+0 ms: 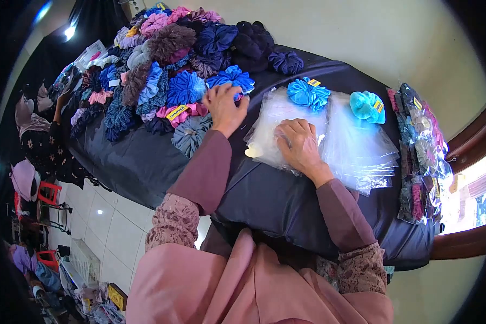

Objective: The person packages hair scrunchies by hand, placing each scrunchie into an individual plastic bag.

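At the right edge of a scrunchie pile, my left hand (pixel 226 109) has its fingers bent around the near edge of a bright blue scrunchie (pixel 233 77); a bit of blue and red shows between thumb and fingers. My right hand (pixel 299 147) rests on a stack of clear plastic bags (pixel 272 116), its fingers curled together on the top bag. Just beyond that hand lies a light-blue scrunchie (pixel 308 94) with a yellow label. A turquoise scrunchie (pixel 366 107), also labelled, sits on a second stack of clear bags (pixel 356 154) to the right.
The pile of scrunchies (pixel 170 43) in many colours covers the left of the dark-covered table (pixel 140 156). Bagged scrunchies (pixel 420 156) form a row along the right edge. Red stools (pixel 49 193) and clutter stand on the tiled floor at left. A pale wall borders the back.
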### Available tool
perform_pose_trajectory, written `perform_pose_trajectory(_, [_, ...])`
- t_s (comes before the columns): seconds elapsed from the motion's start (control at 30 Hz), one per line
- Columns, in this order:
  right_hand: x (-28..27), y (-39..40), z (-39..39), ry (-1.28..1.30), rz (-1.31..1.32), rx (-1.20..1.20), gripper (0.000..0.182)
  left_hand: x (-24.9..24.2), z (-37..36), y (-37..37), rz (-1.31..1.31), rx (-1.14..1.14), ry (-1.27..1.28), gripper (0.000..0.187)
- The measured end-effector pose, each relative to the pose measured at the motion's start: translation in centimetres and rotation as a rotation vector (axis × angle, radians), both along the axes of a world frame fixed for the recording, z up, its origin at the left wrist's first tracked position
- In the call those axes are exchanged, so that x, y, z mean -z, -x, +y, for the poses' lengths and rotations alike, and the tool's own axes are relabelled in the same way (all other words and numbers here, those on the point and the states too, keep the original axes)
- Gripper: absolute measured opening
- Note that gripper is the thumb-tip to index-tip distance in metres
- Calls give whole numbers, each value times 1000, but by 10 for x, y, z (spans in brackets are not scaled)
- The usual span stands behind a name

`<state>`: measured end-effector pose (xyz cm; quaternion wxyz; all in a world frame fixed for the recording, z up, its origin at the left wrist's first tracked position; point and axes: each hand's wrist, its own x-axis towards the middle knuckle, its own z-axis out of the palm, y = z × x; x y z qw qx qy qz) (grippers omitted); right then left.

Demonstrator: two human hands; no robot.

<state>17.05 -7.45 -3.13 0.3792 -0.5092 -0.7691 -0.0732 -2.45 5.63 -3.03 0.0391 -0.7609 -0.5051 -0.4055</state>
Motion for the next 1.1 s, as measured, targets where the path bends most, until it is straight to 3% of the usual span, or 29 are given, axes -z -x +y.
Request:
perform_pose_trajectory(0.03, [2,0,1,-4,5,-4,20,-6,6,4,-26,-38,-68,23])
perform_pose_trajectory(0.07, [2,-1,1,-10,8,-8,20,-13,13,8,-27,-35,-68,23])
perform_pose_trajectory(0.2, [0,-1,0,10,19,-15,20,-50,42,31,-9,-255,-474,28])
perform_pose_trajectory(0.33, [-1,0,0,15,20,-20,20,-76,73,59,124,-416,-468,36])
perform_pose_trajectory(0.4, [-1,-1,1,14,19,-23,20,-80,90,73,256,-543,-331,43])
perform_pose_trajectory(0.47, [-1,-1,1,12,25,-26,20,-76,101,80,243,-549,-301,41])
perform_pose_trajectory(0.63, [-3,0,0,12,26,-25,20,-80,64,62,-245,-171,-529,31])
perform_pose_trajectory(0.67, [-3,0,0,20,25,-26,19,-84,47,52,-246,-171,-526,31])
perform_pose_trajectory(0.77, [1,-1,2,27,26,-23,23,-81,16,22,-841,151,-334,12])
perform_pose_trajectory(0.8, [0,-1,1,30,24,-18,23,-75,9,13,-1113,292,-102,11])
perform_pose_trajectory(0.87, [-5,1,0,19,22,-3,40,-67,-8,-2,-1392,445,142,15])
perform_pose_trajectory(0.9, [-9,3,-2,21,22,4,40,-60,-14,-5,-1393,449,148,15])
perform_pose_trajectory(0.97, [-20,7,-5,-60,97,99,61,-41,-20,-11,-1610,584,624,17])
perform_pose_trajectory(1.1, [-30,10,-8,98,285,63,70,-20,-39,-37,-1613,645,804,17])
